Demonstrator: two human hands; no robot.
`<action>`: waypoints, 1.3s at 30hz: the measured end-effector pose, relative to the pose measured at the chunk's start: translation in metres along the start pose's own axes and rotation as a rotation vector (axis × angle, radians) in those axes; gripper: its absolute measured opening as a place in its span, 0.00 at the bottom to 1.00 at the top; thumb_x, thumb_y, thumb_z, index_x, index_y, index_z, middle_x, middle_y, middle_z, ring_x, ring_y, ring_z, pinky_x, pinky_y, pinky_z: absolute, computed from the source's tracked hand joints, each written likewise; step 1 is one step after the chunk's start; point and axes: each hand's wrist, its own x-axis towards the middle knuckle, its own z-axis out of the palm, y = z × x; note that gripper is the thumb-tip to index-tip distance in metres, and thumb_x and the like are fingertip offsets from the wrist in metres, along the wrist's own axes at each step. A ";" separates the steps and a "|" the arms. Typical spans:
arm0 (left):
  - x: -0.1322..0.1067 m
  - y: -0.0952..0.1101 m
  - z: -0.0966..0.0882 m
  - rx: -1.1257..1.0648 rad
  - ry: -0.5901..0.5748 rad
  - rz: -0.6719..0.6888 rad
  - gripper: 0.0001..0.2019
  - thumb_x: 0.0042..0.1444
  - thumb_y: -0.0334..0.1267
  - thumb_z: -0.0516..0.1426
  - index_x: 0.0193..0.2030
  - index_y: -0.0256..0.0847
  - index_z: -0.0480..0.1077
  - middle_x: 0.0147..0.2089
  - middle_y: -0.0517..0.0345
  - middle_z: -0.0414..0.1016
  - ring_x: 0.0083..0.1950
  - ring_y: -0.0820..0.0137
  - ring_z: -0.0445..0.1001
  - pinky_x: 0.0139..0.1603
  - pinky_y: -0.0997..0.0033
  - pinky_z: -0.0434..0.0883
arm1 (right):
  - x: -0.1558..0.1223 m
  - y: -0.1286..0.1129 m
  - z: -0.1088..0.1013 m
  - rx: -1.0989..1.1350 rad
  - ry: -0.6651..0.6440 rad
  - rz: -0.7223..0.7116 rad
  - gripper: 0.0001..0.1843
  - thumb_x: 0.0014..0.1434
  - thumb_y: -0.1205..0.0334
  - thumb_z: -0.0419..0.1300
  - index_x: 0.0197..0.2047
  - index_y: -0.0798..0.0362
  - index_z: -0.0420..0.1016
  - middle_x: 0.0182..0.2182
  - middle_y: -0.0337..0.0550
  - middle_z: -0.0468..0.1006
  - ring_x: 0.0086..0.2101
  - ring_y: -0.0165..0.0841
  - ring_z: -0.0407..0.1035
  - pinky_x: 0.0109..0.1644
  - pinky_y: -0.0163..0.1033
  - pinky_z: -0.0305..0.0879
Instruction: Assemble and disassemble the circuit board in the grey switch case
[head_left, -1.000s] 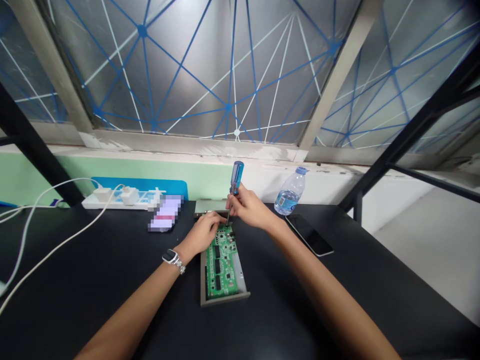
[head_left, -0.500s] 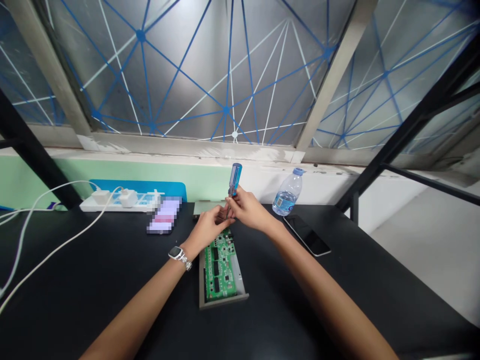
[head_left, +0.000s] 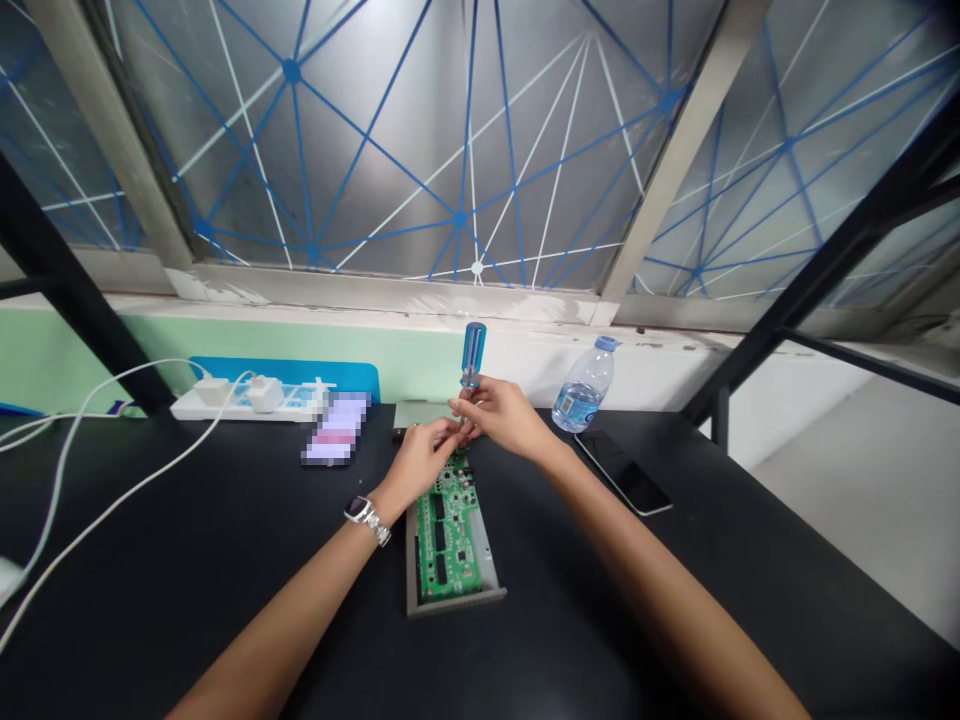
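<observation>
A screwdriver (head_left: 472, 352) with a clear blue handle stands nearly upright over the far part of a green circuit board (head_left: 452, 530). My right hand (head_left: 508, 415) grips it by the shaft just below the handle. My left hand (head_left: 420, 460) has its fingers pinched together around the low end of the shaft. What those fingertips hold is hidden, and so is the screwdriver's tip. The board lies in an open grey metal casing (head_left: 457, 606), long side running away from me. A watch with a metal band (head_left: 369, 518) is on my left wrist.
Behind my left hand is a white power strip (head_left: 225, 403) with plugs and cables, beside a phone with a lit, blurred screen (head_left: 335, 430). To the right stand a water bottle (head_left: 583, 388) and a dark phone (head_left: 624, 472). A wall and window close off the back.
The screwdriver leans less and stands more upright. Both hands stay at the far part of the board. The whole view has shifted slightly, so everything appears a little further right.
</observation>
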 end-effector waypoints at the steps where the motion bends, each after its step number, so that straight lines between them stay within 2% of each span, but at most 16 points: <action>1: 0.000 0.001 -0.001 0.022 -0.007 0.006 0.11 0.65 0.40 0.54 0.44 0.38 0.75 0.45 0.49 0.82 0.48 0.60 0.80 0.51 0.63 0.74 | -0.001 -0.003 -0.001 0.012 -0.028 0.009 0.09 0.57 0.57 0.65 0.36 0.53 0.73 0.26 0.39 0.78 0.21 0.32 0.75 0.21 0.33 0.73; 5: -0.001 0.003 -0.003 0.121 -0.020 0.027 0.12 0.66 0.39 0.51 0.42 0.38 0.75 0.42 0.51 0.81 0.44 0.62 0.79 0.47 0.66 0.72 | -0.003 -0.016 -0.008 0.047 -0.146 0.107 0.11 0.58 0.61 0.63 0.43 0.57 0.75 0.32 0.44 0.81 0.25 0.30 0.76 0.22 0.30 0.73; 8: -0.001 0.004 -0.004 0.177 -0.042 0.034 0.12 0.66 0.39 0.51 0.40 0.38 0.74 0.39 0.54 0.80 0.41 0.64 0.78 0.44 0.67 0.72 | -0.003 -0.019 -0.011 0.087 -0.169 0.139 0.12 0.58 0.63 0.62 0.45 0.57 0.76 0.39 0.47 0.81 0.25 0.29 0.77 0.22 0.30 0.72; 11: 0.000 0.005 -0.002 0.127 -0.053 0.039 0.11 0.65 0.40 0.52 0.41 0.39 0.74 0.40 0.53 0.80 0.43 0.63 0.79 0.47 0.66 0.72 | -0.003 -0.015 -0.011 0.066 -0.139 0.141 0.09 0.58 0.62 0.63 0.41 0.57 0.77 0.30 0.45 0.82 0.23 0.30 0.77 0.23 0.30 0.72; 13: 0.002 0.008 0.000 0.058 -0.025 0.047 0.11 0.64 0.40 0.54 0.48 0.39 0.73 0.43 0.51 0.80 0.46 0.62 0.79 0.50 0.65 0.72 | -0.002 -0.012 -0.012 0.015 -0.108 0.119 0.08 0.56 0.62 0.64 0.38 0.57 0.77 0.24 0.41 0.80 0.22 0.32 0.77 0.22 0.31 0.71; 15: 0.004 0.010 0.002 0.047 0.024 0.047 0.13 0.62 0.41 0.58 0.51 0.39 0.71 0.43 0.51 0.81 0.46 0.62 0.79 0.50 0.65 0.73 | -0.001 -0.009 -0.012 -0.023 -0.081 0.088 0.07 0.55 0.61 0.65 0.35 0.57 0.76 0.22 0.39 0.78 0.22 0.32 0.76 0.22 0.31 0.70; 17: 0.007 0.011 0.003 0.102 0.077 0.033 0.12 0.59 0.41 0.60 0.47 0.39 0.71 0.39 0.53 0.80 0.41 0.63 0.80 0.44 0.67 0.73 | -0.001 -0.008 -0.012 -0.038 -0.065 0.073 0.09 0.55 0.59 0.66 0.33 0.56 0.74 0.22 0.38 0.77 0.21 0.31 0.76 0.22 0.31 0.70; 20: 0.009 0.007 0.005 0.171 0.135 0.000 0.09 0.55 0.42 0.63 0.35 0.39 0.70 0.30 0.59 0.77 0.32 0.67 0.77 0.35 0.71 0.71 | 0.000 -0.007 -0.011 -0.055 -0.043 0.080 0.12 0.53 0.57 0.68 0.31 0.55 0.72 0.20 0.36 0.76 0.20 0.31 0.74 0.23 0.32 0.70; 23: 0.009 0.002 0.007 0.126 0.161 -0.037 0.11 0.54 0.41 0.63 0.29 0.39 0.68 0.26 0.61 0.74 0.29 0.68 0.76 0.31 0.72 0.69 | 0.001 -0.005 -0.009 -0.084 -0.001 0.069 0.14 0.52 0.56 0.69 0.30 0.54 0.69 0.20 0.35 0.74 0.20 0.31 0.73 0.22 0.33 0.69; 27: 0.008 0.000 0.006 -0.062 0.103 -0.084 0.07 0.55 0.39 0.62 0.32 0.36 0.73 0.32 0.52 0.80 0.37 0.63 0.80 0.39 0.68 0.74 | 0.001 -0.001 -0.006 -0.130 0.033 0.034 0.14 0.53 0.56 0.68 0.31 0.53 0.68 0.22 0.35 0.74 0.21 0.31 0.74 0.23 0.32 0.68; 30: 0.007 0.001 0.004 -0.128 0.036 -0.085 0.09 0.58 0.40 0.60 0.37 0.35 0.76 0.39 0.47 0.82 0.43 0.60 0.81 0.47 0.64 0.74 | 0.000 -0.002 -0.008 -0.106 -0.027 0.058 0.11 0.57 0.57 0.66 0.37 0.54 0.71 0.31 0.40 0.77 0.23 0.30 0.75 0.22 0.32 0.69; 32: 0.006 0.001 0.002 -0.134 -0.009 -0.062 0.11 0.61 0.41 0.58 0.38 0.35 0.76 0.41 0.47 0.82 0.46 0.59 0.80 0.50 0.63 0.73 | 0.000 -0.005 -0.009 -0.052 -0.093 0.100 0.12 0.59 0.59 0.63 0.44 0.55 0.72 0.39 0.45 0.79 0.25 0.29 0.76 0.22 0.31 0.69; 35: 0.005 0.000 0.001 -0.077 -0.050 -0.023 0.13 0.63 0.43 0.55 0.37 0.36 0.75 0.41 0.49 0.82 0.46 0.60 0.79 0.50 0.64 0.73 | -0.002 -0.011 -0.011 0.021 -0.187 0.154 0.13 0.60 0.64 0.60 0.49 0.56 0.71 0.45 0.50 0.78 0.28 0.29 0.77 0.25 0.31 0.71; 39: 0.006 -0.001 0.002 -0.034 -0.056 -0.005 0.13 0.65 0.43 0.54 0.38 0.37 0.76 0.39 0.51 0.81 0.45 0.60 0.79 0.49 0.63 0.73 | -0.003 -0.016 -0.012 0.034 -0.212 0.196 0.12 0.61 0.67 0.57 0.48 0.57 0.72 0.44 0.50 0.80 0.29 0.29 0.77 0.27 0.31 0.72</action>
